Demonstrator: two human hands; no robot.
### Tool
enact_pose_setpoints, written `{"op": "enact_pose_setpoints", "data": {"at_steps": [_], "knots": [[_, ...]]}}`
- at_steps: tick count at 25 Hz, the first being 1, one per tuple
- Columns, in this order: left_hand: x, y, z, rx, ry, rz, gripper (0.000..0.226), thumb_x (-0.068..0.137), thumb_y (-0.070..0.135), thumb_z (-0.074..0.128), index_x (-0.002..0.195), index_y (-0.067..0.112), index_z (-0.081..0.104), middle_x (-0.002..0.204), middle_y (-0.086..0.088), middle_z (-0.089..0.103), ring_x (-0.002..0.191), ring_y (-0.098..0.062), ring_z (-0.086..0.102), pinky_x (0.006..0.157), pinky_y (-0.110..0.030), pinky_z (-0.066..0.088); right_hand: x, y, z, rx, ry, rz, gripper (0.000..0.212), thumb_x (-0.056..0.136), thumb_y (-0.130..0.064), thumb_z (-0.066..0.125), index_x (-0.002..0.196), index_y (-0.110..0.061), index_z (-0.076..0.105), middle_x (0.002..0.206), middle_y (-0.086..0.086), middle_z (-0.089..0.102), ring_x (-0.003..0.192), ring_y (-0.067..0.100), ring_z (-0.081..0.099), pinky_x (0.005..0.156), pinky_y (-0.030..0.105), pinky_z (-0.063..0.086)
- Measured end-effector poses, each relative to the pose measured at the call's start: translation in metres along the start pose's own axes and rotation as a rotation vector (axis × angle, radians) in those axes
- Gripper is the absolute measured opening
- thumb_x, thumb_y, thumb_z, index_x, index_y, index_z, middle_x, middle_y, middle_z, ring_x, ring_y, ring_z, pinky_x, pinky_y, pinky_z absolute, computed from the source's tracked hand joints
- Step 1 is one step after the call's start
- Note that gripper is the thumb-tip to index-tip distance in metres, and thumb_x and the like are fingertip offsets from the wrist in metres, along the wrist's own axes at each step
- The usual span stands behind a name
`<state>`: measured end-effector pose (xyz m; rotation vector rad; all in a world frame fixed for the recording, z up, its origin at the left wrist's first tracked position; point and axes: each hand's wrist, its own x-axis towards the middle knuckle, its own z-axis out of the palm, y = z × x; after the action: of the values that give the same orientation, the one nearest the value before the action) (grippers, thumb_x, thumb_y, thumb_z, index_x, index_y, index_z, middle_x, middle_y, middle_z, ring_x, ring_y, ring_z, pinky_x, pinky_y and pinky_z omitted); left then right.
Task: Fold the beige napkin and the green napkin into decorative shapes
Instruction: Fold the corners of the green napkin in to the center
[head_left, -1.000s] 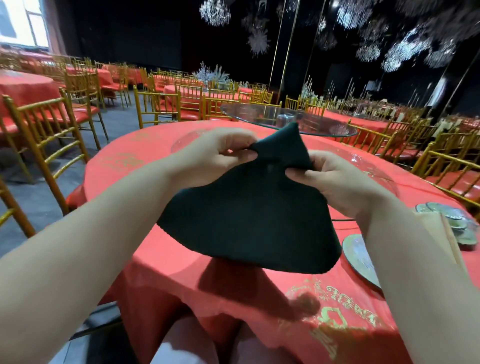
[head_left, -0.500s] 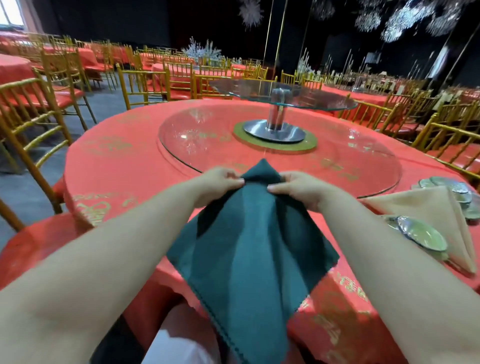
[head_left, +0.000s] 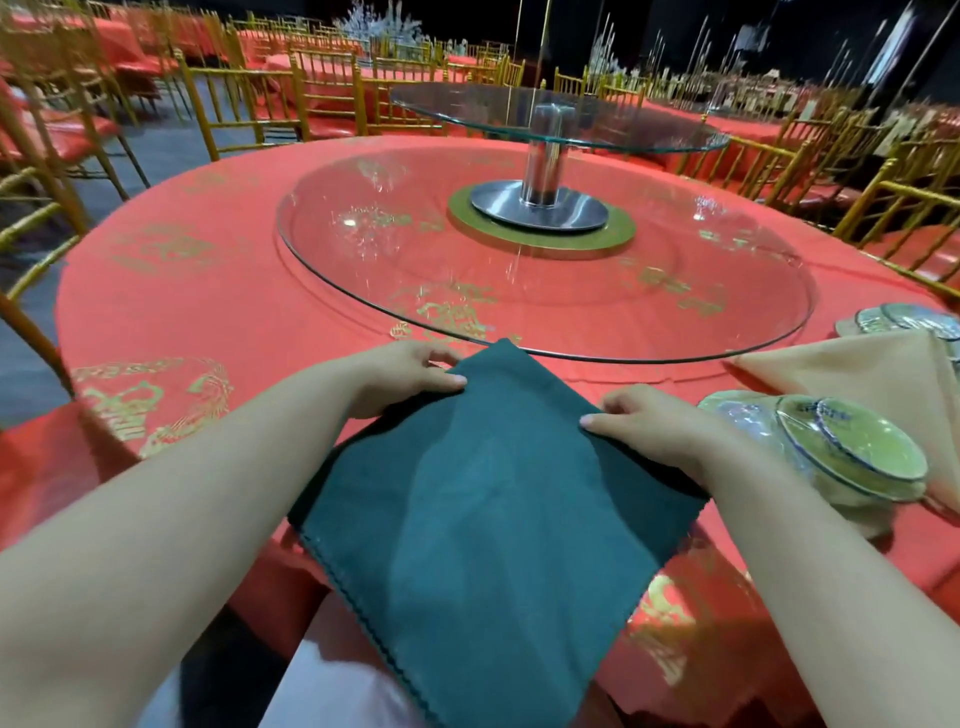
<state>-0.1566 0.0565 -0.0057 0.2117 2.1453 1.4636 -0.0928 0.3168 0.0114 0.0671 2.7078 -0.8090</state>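
The green napkin lies spread as a diamond on the red tablecloth, its near corner hanging over the table's front edge. My left hand pinches its upper left edge, thumb on top. On the upper right edge, my right hand pinches the cloth the same way. The far corner points at the glass turntable. A beige napkin, folded to a triangle, lies to the right behind the bowls.
A large glass turntable with a raised glass tier on a steel post fills the table's middle. Stacked green bowls sit right of the napkin, more dishes behind. Gold chairs ring the table.
The green napkin came down from the air and now lies flat on the table. My hands have slid apart from its top corner to the two upper edges.
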Motion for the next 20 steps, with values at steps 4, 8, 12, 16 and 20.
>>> {"op": "enact_pose_setpoints", "data": {"at_steps": [4,8,12,16,20], "knots": [[-0.001,0.002,0.002,0.049,-0.004,-0.035,0.026,0.088,0.013,0.060,0.114,0.013,0.058,0.110,-0.016,0.065,0.096,-0.031,0.065,0.086,-0.041,0.052,0.003,0.001,0.003,-0.072,0.048,-0.031,0.026,0.088,-0.041,0.056,0.072,-0.021,0.055,0.077,-0.003,0.061,0.070,0.015,0.057,0.058,0.027,0.040],[0.005,0.002,0.017,0.699,0.394,0.287,0.043,0.081,0.019,0.068,0.121,0.017,0.053,0.124,-0.010,0.050,0.111,-0.025,0.049,0.094,-0.034,0.039,0.008,0.003,0.010,-0.205,0.141,-0.058,0.032,0.094,-0.041,0.045,0.072,-0.018,0.050,0.076,-0.001,0.057,0.075,0.021,0.054,0.059,0.031,0.036],[0.004,-0.001,0.043,0.990,0.282,0.505,0.050,0.090,0.032,0.053,0.135,0.015,0.041,0.146,-0.007,0.034,0.136,-0.024,0.026,0.111,-0.043,0.021,0.007,0.001,0.019,-0.206,0.074,-0.060,0.033,0.096,-0.036,0.041,0.083,-0.010,0.057,0.081,0.004,0.060,0.080,0.025,0.055,0.065,0.032,0.038],[0.002,-0.017,0.061,1.165,0.061,0.283,0.065,0.095,0.051,0.023,0.147,0.020,0.001,0.156,0.006,-0.004,0.142,-0.010,-0.007,0.115,-0.040,-0.007,0.000,-0.007,0.023,-0.450,0.241,0.014,0.027,0.091,-0.038,0.047,0.089,-0.013,0.055,0.088,0.005,0.061,0.085,0.027,0.057,0.058,0.031,0.037],[0.002,-0.018,0.058,1.201,0.083,0.268,0.073,0.093,0.057,0.020,0.146,0.016,-0.008,0.155,0.001,-0.012,0.141,-0.010,-0.011,0.115,-0.038,-0.009,0.001,-0.022,0.042,-0.529,0.341,-0.233,0.031,0.092,-0.023,0.044,0.121,-0.013,0.046,0.124,0.008,0.049,0.115,0.028,0.046,0.092,0.039,0.038]]}}
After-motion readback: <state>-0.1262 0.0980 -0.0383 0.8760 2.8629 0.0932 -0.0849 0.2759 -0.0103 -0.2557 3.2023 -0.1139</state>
